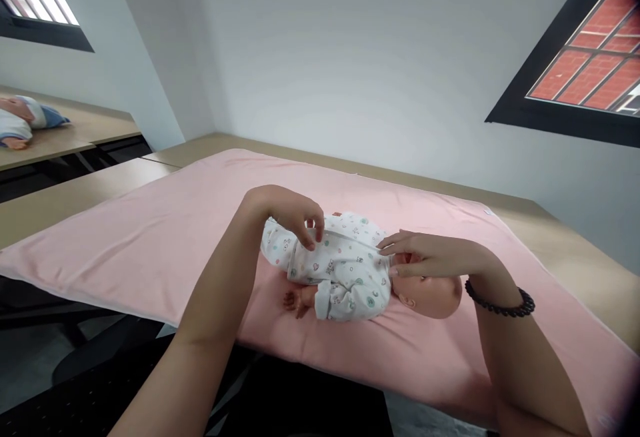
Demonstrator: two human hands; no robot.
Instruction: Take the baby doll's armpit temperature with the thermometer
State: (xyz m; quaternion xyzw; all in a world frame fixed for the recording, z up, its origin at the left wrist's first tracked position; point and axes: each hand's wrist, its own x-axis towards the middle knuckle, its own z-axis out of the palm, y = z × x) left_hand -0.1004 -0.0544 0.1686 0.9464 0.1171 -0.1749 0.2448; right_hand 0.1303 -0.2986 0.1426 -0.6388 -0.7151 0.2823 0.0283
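- So, baby doll (350, 270) lying sideways near the middle of the pink blanket (150, 237), head toward the right edge, bare little arm poking out toward the near edge.
- Dressed in a white printed onesie (345, 267), front seam running along the top.
- Left hand (290, 214) curled over the doll's lower body, fingertips (310, 242) pinching the onesie fabric at the seam.
- Right hand (430, 257) laid flat-ish by the collar, fingers (395, 245) stretched out and pressed on the neckline, just above the doll's head.
- Black bead bracelet (500, 300) on the right wrist.
- Blanket spread over a wooden table (565, 250) against the wall.
- Another doll (23, 120) way off on a far-left table (75, 134), well apart.
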